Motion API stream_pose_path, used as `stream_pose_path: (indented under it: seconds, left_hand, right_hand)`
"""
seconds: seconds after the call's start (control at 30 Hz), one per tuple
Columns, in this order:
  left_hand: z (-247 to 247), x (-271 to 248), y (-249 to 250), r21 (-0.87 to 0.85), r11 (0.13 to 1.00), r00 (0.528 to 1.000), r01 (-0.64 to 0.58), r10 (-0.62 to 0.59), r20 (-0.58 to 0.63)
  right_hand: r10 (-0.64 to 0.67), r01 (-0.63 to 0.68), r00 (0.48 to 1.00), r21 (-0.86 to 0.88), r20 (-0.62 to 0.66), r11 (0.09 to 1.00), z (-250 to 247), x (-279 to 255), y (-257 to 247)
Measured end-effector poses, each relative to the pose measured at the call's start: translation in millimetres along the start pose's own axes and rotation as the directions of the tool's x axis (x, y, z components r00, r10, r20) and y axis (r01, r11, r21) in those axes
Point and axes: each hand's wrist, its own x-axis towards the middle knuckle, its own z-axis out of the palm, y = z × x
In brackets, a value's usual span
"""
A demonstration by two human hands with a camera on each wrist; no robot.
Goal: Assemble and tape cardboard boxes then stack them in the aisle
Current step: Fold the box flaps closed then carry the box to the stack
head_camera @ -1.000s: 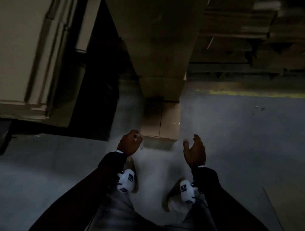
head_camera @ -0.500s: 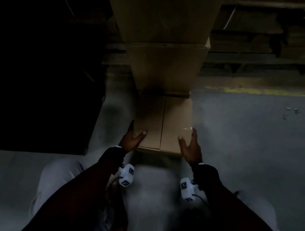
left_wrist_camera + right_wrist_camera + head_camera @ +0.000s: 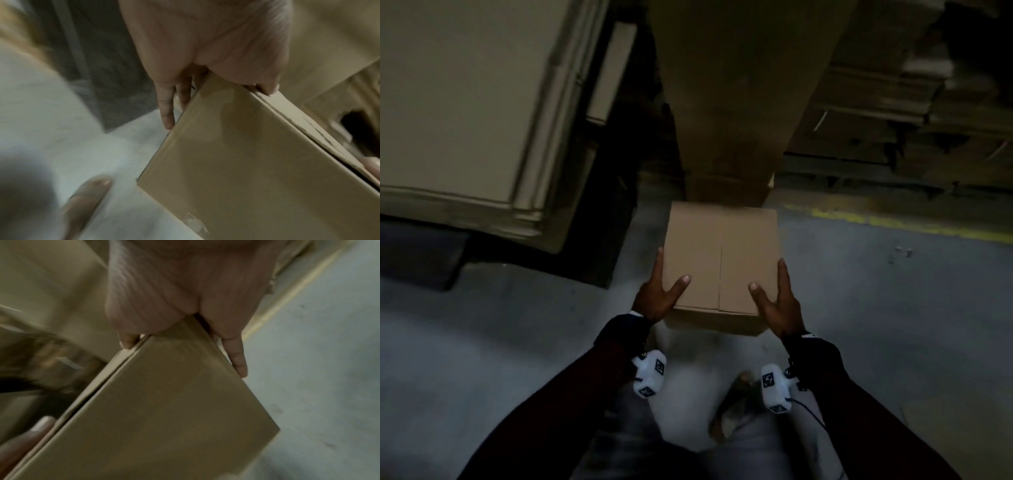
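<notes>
A closed brown cardboard box [image 3: 719, 260] is held between my two hands above the grey floor, its top seam facing up. My left hand [image 3: 654, 298] lies flat against the box's left side with straight fingers [image 3: 167, 105] and its thumb on the top. My right hand [image 3: 780, 301] mirrors it on the right side, fingers [image 3: 236, 356] straight and thumb on the top. Both wrist views show the box [image 3: 246, 162] [image 3: 174, 402] close up, with a narrow gap between its top flaps. Just beyond it stands a tall column of stacked boxes [image 3: 732, 102].
A thick pile of flat cardboard sheets [image 3: 465, 102] sits at the left on a dark base. Pallets of flattened cardboard [image 3: 893, 102] fill the back right behind a yellow floor line [image 3: 893, 224]. Grey concrete floor [image 3: 893, 325] lies to the right; my legs are below.
My hands went from hanging free to the sides of the box on the floor. The box now sits higher and nearer, carried between both hands.
</notes>
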Motion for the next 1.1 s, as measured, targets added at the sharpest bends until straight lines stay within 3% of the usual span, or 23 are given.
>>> stream_pose_path:
  seconds: [0.1,0.23,0.37,0.43,0.63,0.83,0.97,1.1]
  left_hand:
    - [-22.4,-83.5,29.9,-0.022,0.998,0.996,0.067,-0.068,-0.065]
    - [-33.0,-172.0,32.8,-0.112,0.986,0.978,0.121,-0.138,-0.159]
    - [-32.4,-252.4,13.0,-0.192,0.962,0.912,0.195,-0.250,-0.325]
    - [-32.0,-291.9,-2.6,-0.262,0.939,0.867,0.221,-0.312,-0.388]
    - [-52.0,-375.7,-47.8,-0.424,0.881,0.706,0.212,-0.438,-0.557]
    - [-105.5,-433.6,-114.3,-0.522,0.838,0.536,0.161,-0.518,-0.666]
    - [-153.9,-464.1,-150.9,-0.590,0.800,0.449,0.109,-0.569,-0.689]
    - [-207.8,-489.7,-178.1,-0.603,0.793,0.403,0.086,-0.581,-0.707]
  right_hand:
    - [-0.043,0.048,0.995,-0.054,0.086,0.997,-26.5,-54.8,-44.4]
    - [-0.125,0.150,0.966,-0.097,0.226,0.984,-34.6,-100.1,-69.2]
    - [-0.198,0.275,0.896,-0.148,0.397,0.950,-13.7,-131.3,-82.6]
    - [-0.238,0.355,0.836,-0.157,0.494,0.921,4.0,-148.8,-89.8]
    - [-0.296,0.518,0.668,-0.140,0.683,0.844,79.3,-196.9,-110.6]
    - [-0.302,0.627,0.509,-0.108,0.806,0.771,190.5,-242.0,-145.0]
    - [-0.308,0.672,0.412,-0.058,0.857,0.739,268.1,-271.3,-173.7]
    - [-0.338,0.691,0.315,0.030,0.887,0.723,336.1,-302.2,-208.9]
